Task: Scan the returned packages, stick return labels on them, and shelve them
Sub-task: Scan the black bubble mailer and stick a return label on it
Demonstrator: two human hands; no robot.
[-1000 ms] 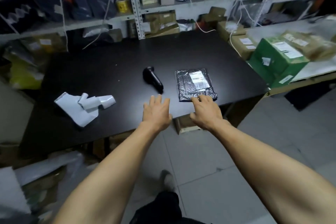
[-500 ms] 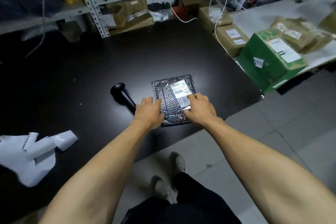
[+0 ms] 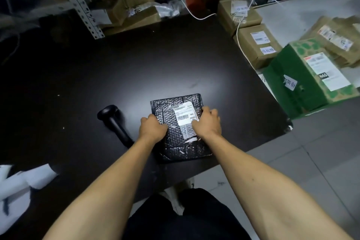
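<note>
Scanner crowds the package's left; beyond lies bare table.

Counts, as far as visible: 1 black padded package at frame center w/ 1 white label on it. 1 black scanner just left of it. 2 hands: left hand and right hand, both on the package. 1 green box at right. 2 brown boxes w/ labels upper right; more on the shelf at top, too blurred to count. White label sheets lower left, number unclear.
</note>
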